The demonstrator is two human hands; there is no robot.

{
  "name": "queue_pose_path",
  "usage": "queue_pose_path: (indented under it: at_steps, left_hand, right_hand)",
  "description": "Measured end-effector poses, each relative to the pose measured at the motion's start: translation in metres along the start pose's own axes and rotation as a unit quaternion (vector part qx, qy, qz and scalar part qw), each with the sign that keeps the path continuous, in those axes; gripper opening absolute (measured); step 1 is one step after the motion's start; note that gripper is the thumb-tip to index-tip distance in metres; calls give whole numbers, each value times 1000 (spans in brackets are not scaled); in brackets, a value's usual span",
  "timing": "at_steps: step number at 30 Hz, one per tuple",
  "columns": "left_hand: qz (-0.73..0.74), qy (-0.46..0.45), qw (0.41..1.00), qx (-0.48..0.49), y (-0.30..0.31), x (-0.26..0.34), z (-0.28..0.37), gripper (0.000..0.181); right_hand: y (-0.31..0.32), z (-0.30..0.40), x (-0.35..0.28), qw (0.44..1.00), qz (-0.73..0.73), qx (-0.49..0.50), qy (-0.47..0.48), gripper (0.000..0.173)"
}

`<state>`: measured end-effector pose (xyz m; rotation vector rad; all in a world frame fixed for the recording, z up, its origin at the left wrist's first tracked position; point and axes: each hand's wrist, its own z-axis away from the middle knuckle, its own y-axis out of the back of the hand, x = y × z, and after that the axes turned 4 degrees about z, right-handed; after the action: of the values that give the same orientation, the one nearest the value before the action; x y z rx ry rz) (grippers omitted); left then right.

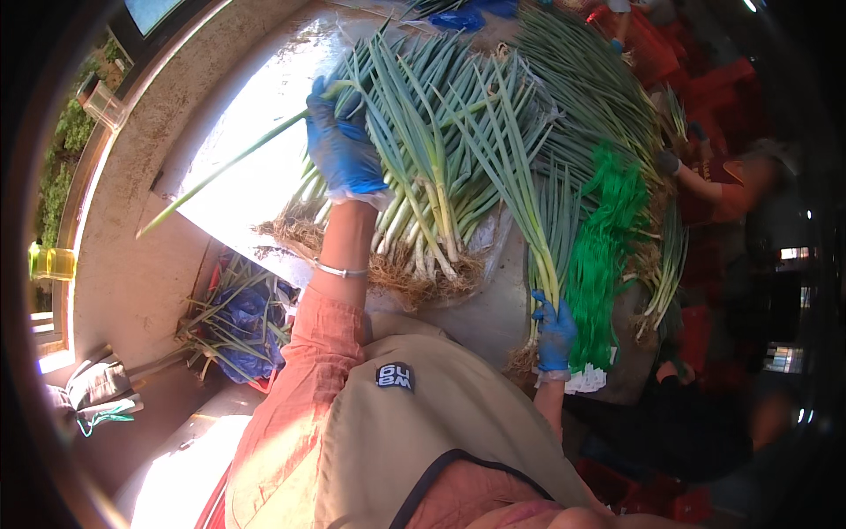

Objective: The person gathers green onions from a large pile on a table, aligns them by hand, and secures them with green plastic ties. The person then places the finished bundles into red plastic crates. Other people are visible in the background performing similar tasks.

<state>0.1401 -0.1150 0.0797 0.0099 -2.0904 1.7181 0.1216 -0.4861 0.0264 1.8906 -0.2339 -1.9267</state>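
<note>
A large heap of green onions with rooty ends lies on the metal table. My left hand, in a blue glove, is at the heap's left side, closed around a single long green leaf that sticks out to the lower left. In my right hand, also gloved in blue, are a few green onions, gripped near their white ends, their leaves pointing up and away. Just right of that hand hangs a bundle of green plastic ties with white tags at its lower end.
More green onions cover the table's far right. A co-worker's gloved hand is at the right edge. Below the table's left corner, a blue bag holds loose leaves. A wall and window ledge run along the left; red crates stand at the right.
</note>
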Motion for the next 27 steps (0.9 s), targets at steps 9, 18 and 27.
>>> queue_pose_path:
  at_steps: [9, 18, 27]
  left_hand:
    - [-652, -99, 521, -542, 35, -3, -45, 52]
    - [-416, 322, 742, -414, 52, -2, -65, 23]
    - [-634, 148, 635, -416, 54, 22, -99, 28]
  right_hand:
    - [38, 8, -19, 998, -3, -67, -3, 21]
    - [52, 18, -36, 993, 1, -114, -42, 24]
    - [56, 20, -36, 988, 3, -141, -64, 27]
